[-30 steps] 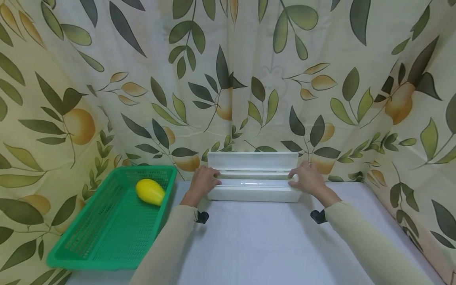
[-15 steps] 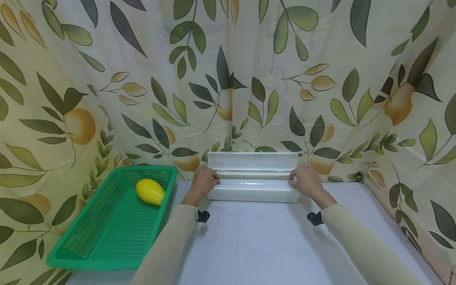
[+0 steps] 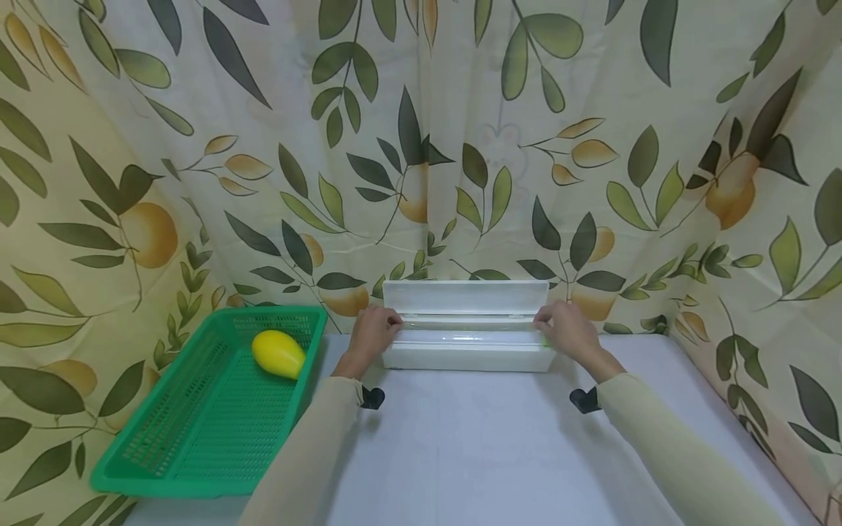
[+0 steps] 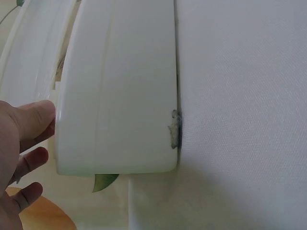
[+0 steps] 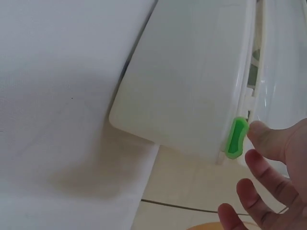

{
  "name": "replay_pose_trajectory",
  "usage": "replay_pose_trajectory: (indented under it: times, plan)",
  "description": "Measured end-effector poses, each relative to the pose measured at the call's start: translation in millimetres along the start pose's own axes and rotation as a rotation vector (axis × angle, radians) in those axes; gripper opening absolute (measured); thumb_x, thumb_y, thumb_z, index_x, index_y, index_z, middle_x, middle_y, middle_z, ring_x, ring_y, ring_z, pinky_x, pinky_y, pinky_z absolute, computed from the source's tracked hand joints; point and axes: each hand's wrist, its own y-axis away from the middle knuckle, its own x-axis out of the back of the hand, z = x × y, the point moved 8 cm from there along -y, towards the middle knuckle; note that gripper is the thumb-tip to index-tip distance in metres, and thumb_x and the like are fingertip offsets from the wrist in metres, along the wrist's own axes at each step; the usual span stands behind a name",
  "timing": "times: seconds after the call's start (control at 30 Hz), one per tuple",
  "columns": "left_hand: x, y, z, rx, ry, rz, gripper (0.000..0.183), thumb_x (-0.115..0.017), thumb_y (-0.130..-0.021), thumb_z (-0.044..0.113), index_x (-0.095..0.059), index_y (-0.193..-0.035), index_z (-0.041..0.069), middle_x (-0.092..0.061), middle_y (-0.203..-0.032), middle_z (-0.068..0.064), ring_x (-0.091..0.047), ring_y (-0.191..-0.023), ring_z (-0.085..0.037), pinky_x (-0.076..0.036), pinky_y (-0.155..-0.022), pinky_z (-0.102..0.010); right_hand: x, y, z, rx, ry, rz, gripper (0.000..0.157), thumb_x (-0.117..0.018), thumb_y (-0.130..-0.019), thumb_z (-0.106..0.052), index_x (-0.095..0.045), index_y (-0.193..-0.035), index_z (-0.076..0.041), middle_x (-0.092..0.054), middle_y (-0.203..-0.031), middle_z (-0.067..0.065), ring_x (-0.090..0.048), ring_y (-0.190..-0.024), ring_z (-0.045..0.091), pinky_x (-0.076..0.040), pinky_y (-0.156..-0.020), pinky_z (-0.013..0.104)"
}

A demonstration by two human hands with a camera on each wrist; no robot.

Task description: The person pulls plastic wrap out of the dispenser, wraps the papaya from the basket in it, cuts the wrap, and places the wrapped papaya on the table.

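A long white cling film dispenser (image 3: 467,358) stands at the back of the table, its lid (image 3: 465,297) raised. Clear cling film (image 3: 467,326) stretches across its opening between both hands. At the box's left end, my left hand (image 3: 373,336) pinches one end of the film between thumb and index finger. My right hand (image 3: 569,332) pinches the other end at the right. In the right wrist view, a green slide cutter (image 5: 236,138) sits at the box's end beside the thumb; the other fingers are spread. A grey smudge (image 4: 175,129) marks the box's lower edge in the left wrist view.
A green plastic basket (image 3: 197,486) stands left of the dispenser, holding a yellow mango-shaped fruit (image 3: 278,354). A white cloth covers the table (image 3: 460,453). A leaf-patterned curtain (image 3: 460,146) hangs right behind the box and along both sides.
Both hands have risen slightly from the front edge of the dispenser's opening, lifting the film with them. The green cutter now shows beneath the right hand. Basket and fruit stay put.
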Motion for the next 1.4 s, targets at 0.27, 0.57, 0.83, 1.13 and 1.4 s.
replay_pose_trajectory:
  times: [0.27, 0.57, 0.83, 1.13, 1.4]
  plan:
    - [7.8, 1.9, -0.2, -0.02, 0.062, 0.035, 0.004, -0.078, -0.092, 0.011, -0.08, -0.095, 0.009, -0.075, -0.091, -0.002, -0.059, -0.089, -0.021, -0.051, -0.081, -0.037, 8.0, -0.8, 0.5, 0.012, -0.025, 0.02, 0.013, -0.069, -0.098, -0.013, -0.076, -0.103, -0.004, -0.071, -0.105, 0.016, -0.063, -0.089, 0.031, -0.05, -0.067, 0.041]
    - [21.6, 2.8, 5.8, -0.095, 0.114, 0.093, 0.006, -0.078, -0.091, 0.01, -0.078, -0.092, 0.004, -0.075, -0.087, -0.003, -0.064, -0.085, -0.021, -0.054, -0.076, -0.038, 21.3, -0.6, -5.2, 0.035, -0.066, 0.055, 0.013, -0.069, -0.099, -0.012, -0.074, -0.106, -0.003, -0.071, -0.098, 0.014, -0.061, -0.087, 0.03, -0.05, -0.072, 0.044]
    - [32.1, 2.9, 12.9, -0.157, 0.136, 0.104, 0.005, -0.077, -0.092, 0.008, -0.076, -0.09, 0.003, -0.075, -0.089, -0.008, -0.069, -0.088, -0.026, -0.056, -0.081, -0.042, 32.1, 1.9, -9.6, 0.056, -0.094, 0.085, 0.009, -0.066, -0.1, -0.01, -0.072, -0.102, -0.003, -0.07, -0.092, 0.013, -0.06, -0.083, 0.028, -0.049, -0.069, 0.04]
    - [51.0, 3.0, 24.7, -0.191, 0.17, 0.12, 0.004, -0.074, -0.093, 0.003, -0.073, -0.09, 0.0, -0.074, -0.089, -0.012, -0.069, -0.087, -0.028, -0.056, -0.082, -0.045, 46.8, -0.4, -16.4, 0.103, -0.112, 0.141, 0.009, -0.066, -0.1, -0.007, -0.072, -0.103, 0.0, -0.071, -0.093, 0.015, -0.061, -0.083, 0.029, -0.051, -0.073, 0.043]
    - [63.2, 3.9, 32.6, -0.201, 0.155, 0.113, 0.005, -0.072, -0.095, 0.004, -0.075, -0.095, 0.0, -0.074, -0.092, -0.012, -0.068, -0.09, -0.028, -0.055, -0.084, -0.043, 60.6, 4.0, -25.0, 0.146, -0.117, 0.173, 0.007, -0.067, -0.099, -0.005, -0.072, -0.101, 0.001, -0.072, -0.091, 0.016, -0.063, -0.079, 0.028, -0.049, -0.067, 0.038]
